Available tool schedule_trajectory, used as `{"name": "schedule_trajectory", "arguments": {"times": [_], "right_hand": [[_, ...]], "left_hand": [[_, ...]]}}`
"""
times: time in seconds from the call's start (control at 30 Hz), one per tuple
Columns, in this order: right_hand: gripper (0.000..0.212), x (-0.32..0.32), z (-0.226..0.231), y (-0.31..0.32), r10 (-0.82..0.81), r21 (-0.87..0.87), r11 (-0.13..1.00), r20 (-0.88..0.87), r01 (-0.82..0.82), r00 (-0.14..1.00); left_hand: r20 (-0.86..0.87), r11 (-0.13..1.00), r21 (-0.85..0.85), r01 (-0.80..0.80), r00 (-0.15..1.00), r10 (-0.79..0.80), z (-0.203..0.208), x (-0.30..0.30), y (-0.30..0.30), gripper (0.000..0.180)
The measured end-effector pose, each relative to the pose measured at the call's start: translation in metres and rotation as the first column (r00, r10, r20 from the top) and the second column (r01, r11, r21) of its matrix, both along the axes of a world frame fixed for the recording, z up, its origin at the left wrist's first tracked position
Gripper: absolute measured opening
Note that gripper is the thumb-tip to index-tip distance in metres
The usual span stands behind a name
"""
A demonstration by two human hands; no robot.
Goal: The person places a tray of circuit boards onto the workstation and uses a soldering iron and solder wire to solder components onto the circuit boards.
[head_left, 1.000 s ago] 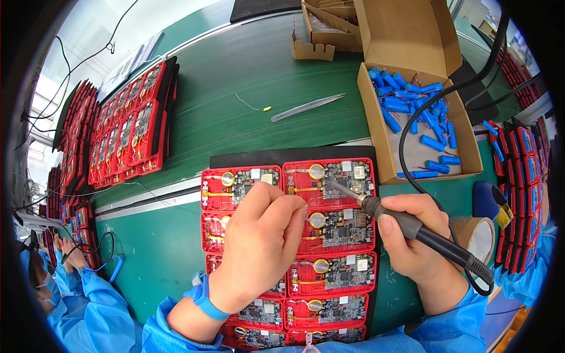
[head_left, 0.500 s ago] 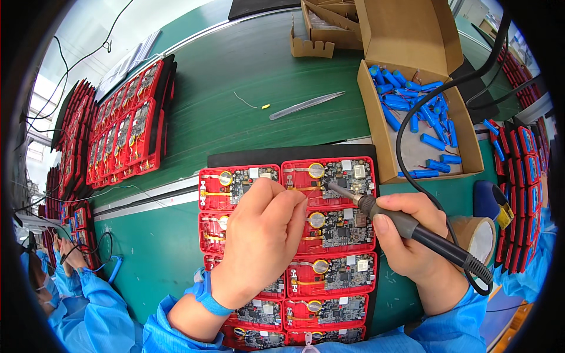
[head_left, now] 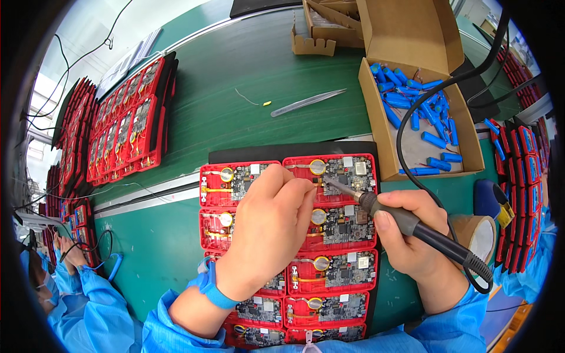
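Observation:
Rows of red plastic cases (head_left: 286, 232) lie in front of me, each with a circuit board (head_left: 346, 226) and a round coin cell (head_left: 318, 217). My right hand (head_left: 415, 244) is closed around a soldering iron (head_left: 435, 242), its tip touching or just over the board in the top-right case. Beside the tip, my left hand (head_left: 265, 232) is closed in a pinch above the same case. Whatever is between those fingers is too small or hidden to tell. A blue wrist strap (head_left: 215, 288) circles my left wrist. My left hand covers parts of the left column of cases.
Silver tweezers (head_left: 309, 103) and a small yellow piece with a thin wire (head_left: 267, 103) lie beyond the cases. A cardboard box (head_left: 385, 156) of blue cylindrical cells stands right, near a tape roll (head_left: 484, 241). Stacked red cases (head_left: 126, 123) stand left; a co-worker's hands (head_left: 72, 254) show there.
My left hand has shifted slightly right and up, closer to the iron's tip. The iron stays on nearly the same spot of the top-right board.

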State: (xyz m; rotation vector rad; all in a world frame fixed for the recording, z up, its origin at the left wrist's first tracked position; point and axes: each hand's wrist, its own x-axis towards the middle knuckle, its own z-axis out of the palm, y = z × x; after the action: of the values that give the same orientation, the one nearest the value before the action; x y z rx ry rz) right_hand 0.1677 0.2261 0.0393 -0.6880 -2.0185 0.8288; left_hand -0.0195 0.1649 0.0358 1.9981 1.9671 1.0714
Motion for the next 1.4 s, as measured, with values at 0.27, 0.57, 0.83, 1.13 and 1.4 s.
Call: {"name": "schedule_trajectory", "arguments": {"times": [0.27,0.57,0.83,1.13,1.4], "right_hand": [[0.021,0.014,0.004,0.0,-0.055,0.021,0.998,-0.025,0.055,0.998],[0.023,0.039,0.013,-0.023,-0.059,0.011,0.998,-0.024,0.059,0.998],[0.023,0.035,0.009,-0.022,0.0,0.043,0.999,-0.076,0.003,0.997],[0.025,0.029,0.005,-0.021,0.126,0.124,0.985,-0.031,-0.121,0.992],[0.027,0.024,0.003,-0.021,0.165,0.092,0.982,0.013,-0.165,0.986]], "left_hand": [[0.098,0.998,-0.06,0.001,0.995,0.005,0.022,-0.011,-0.042,0.012],[0.082,0.944,-0.318,-0.091,0.989,0.123,0.013,-0.015,-0.086,0.012],[0.236,0.982,-0.148,-0.115,0.96,0.148,0.021,0.0,-0.077,0.009],[0.01,0.998,0.038,-0.047,0.999,0.047,-0.003,0.013,-0.068,0.015],[-0.047,0.999,0.042,-0.009,0.999,0.011,-0.007,0.013,-0.065,0.015]]}}
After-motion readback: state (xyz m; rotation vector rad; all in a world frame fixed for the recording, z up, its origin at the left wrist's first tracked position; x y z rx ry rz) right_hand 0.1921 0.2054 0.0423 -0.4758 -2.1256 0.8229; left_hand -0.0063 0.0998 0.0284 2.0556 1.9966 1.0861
